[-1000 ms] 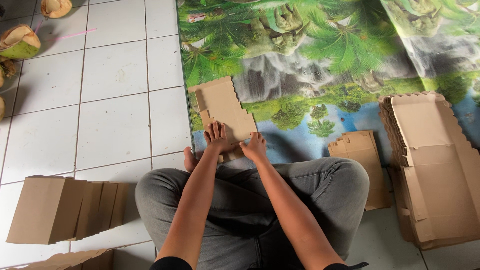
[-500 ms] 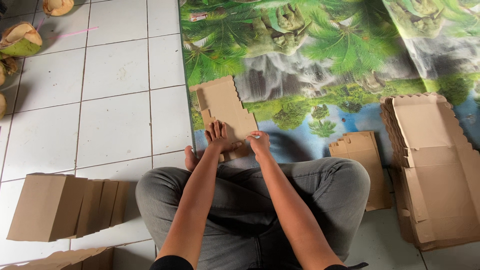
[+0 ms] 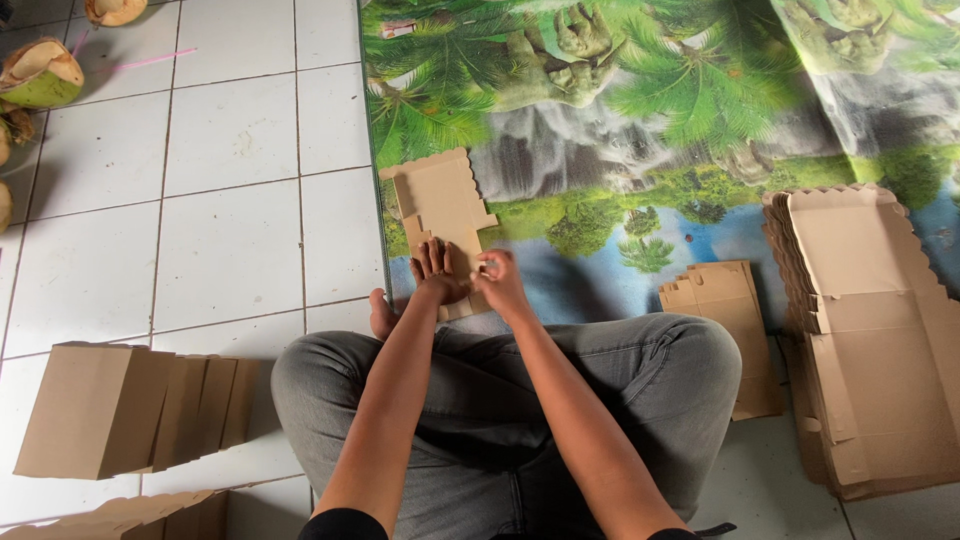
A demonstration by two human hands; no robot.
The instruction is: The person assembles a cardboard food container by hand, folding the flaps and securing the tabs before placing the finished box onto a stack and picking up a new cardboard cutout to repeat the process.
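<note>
Your left hand (image 3: 437,272) presses fingers-together and your right hand (image 3: 498,280) pinches the flat cardboard blank (image 3: 442,205); folded boxes (image 3: 130,408) wait left, unfolded stack (image 3: 865,330) right.

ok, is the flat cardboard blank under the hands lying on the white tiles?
No, the flat cardboard blank lies on the jungle-print mat, beside the tiled floor.

A printed mat (image 3: 640,130) showing palm trees and a waterfall covers the floor from twelve to three o'clock. White floor tiles (image 3: 230,140) fill nine to eleven. Cut coconuts (image 3: 38,75) sit at ten o'clock. Folded brown boxes (image 3: 130,410) stand at eight, a tall stack of flat cardboard blanks (image 3: 870,330) at four, a smaller pile (image 3: 725,310) beside it.
</note>
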